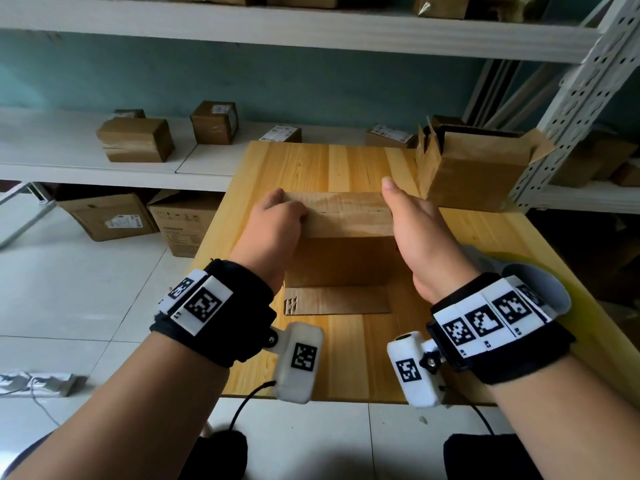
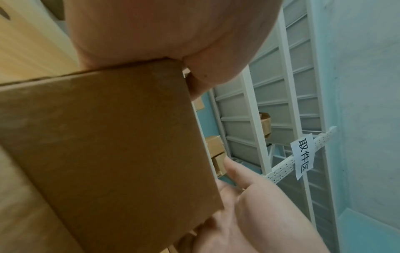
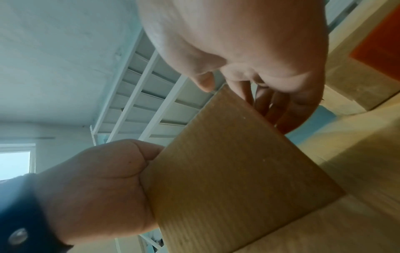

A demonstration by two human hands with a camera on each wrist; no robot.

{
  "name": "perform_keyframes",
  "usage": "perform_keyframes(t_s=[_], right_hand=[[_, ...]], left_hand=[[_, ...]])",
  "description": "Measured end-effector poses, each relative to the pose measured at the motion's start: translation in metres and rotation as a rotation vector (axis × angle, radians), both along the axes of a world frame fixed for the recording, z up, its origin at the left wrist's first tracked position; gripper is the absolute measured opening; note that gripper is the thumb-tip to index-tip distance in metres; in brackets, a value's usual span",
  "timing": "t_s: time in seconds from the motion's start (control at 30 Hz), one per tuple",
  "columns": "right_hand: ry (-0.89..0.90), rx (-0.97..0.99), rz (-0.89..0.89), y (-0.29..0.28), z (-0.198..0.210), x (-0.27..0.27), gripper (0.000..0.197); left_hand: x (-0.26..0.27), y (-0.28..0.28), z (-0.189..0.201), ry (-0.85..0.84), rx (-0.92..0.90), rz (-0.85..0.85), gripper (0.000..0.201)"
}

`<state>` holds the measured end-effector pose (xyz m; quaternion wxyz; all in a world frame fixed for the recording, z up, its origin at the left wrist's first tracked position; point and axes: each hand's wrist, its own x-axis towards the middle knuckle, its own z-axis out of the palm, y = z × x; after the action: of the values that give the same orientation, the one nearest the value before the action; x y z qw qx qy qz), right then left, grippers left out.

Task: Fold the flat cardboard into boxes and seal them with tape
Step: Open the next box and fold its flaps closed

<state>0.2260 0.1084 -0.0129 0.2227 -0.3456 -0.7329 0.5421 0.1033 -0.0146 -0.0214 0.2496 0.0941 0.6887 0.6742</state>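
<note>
A brown cardboard box (image 1: 346, 237) stands partly folded in the middle of the wooden table (image 1: 311, 168), with one flap (image 1: 336, 301) lying flat toward me. My left hand (image 1: 280, 216) grips its upper left edge, fingers curled over the top flap; the right wrist view shows that left hand (image 3: 97, 179) wrapped round the cardboard (image 3: 227, 162). My right hand (image 1: 408, 220) lies against the box's right side, thumb pointing up free, fingers mostly hidden behind the box. In the left wrist view the box wall (image 2: 108, 145) fills the frame between both hands.
An open cardboard box (image 1: 478, 168) with raised flaps stands at the table's back right corner. Sealed parcels (image 1: 136, 140) sit on the white shelf behind. Larger cartons (image 1: 110, 216) rest on the floor at left. A perforated metal rack post (image 1: 571, 98) rises at right.
</note>
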Motion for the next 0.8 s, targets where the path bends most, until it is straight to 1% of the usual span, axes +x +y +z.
perform_keyframes(t_s=[0.03,0.07,0.1,0.13,0.2,0.27,0.33,0.37,0.4,0.43,0.5,0.7,0.8], right_hand=[[-0.026,0.023,-0.003,-0.001,0.001,-0.001,0.065],[-0.045,0.042,-0.014,-0.002,0.002,-0.002,0.064],[-0.06,0.052,-0.026,-0.001,0.002,-0.003,0.061],[-0.073,0.048,-0.033,-0.002,0.002,-0.004,0.058],[-0.109,0.043,-0.035,-0.001,0.002,-0.006,0.058],[-0.157,0.069,-0.021,0.0,0.001,-0.007,0.074],[-0.189,0.127,-0.01,0.001,-0.001,-0.008,0.092],[-0.197,0.166,-0.009,0.002,-0.002,-0.009,0.097],[-0.206,0.202,-0.009,0.002,-0.003,-0.01,0.098],[-0.212,0.233,-0.009,0.003,-0.005,-0.01,0.099],[-0.223,0.263,-0.011,0.005,-0.006,-0.011,0.098],[-0.208,0.268,-0.018,0.011,-0.012,-0.014,0.084],[-0.183,0.28,-0.008,0.013,-0.013,-0.013,0.083]], left_hand=[[0.001,0.001,0.001,-0.018,-0.011,-0.009,0.021],[0.005,0.001,0.004,-0.019,-0.02,-0.027,0.009],[0.009,0.003,0.004,-0.006,-0.034,-0.052,0.015],[0.013,0.005,0.005,0.02,-0.048,-0.069,0.026],[0.016,0.011,0.001,0.087,-0.076,-0.061,0.038],[0.017,0.014,-0.003,0.155,-0.084,-0.042,0.049],[0.015,0.016,-0.006,0.282,-0.151,-0.032,0.066],[0.014,0.017,-0.006,0.348,-0.208,-0.03,0.072],[0.014,0.017,-0.007,0.406,-0.256,-0.03,0.073],[0.013,0.017,-0.007,0.436,-0.288,-0.033,0.071],[0.011,0.018,-0.007,0.454,-0.295,-0.035,0.063],[0.007,0.02,-0.009,0.443,-0.27,-0.043,0.052],[0.002,0.019,-0.012,0.468,-0.294,-0.069,0.045]])
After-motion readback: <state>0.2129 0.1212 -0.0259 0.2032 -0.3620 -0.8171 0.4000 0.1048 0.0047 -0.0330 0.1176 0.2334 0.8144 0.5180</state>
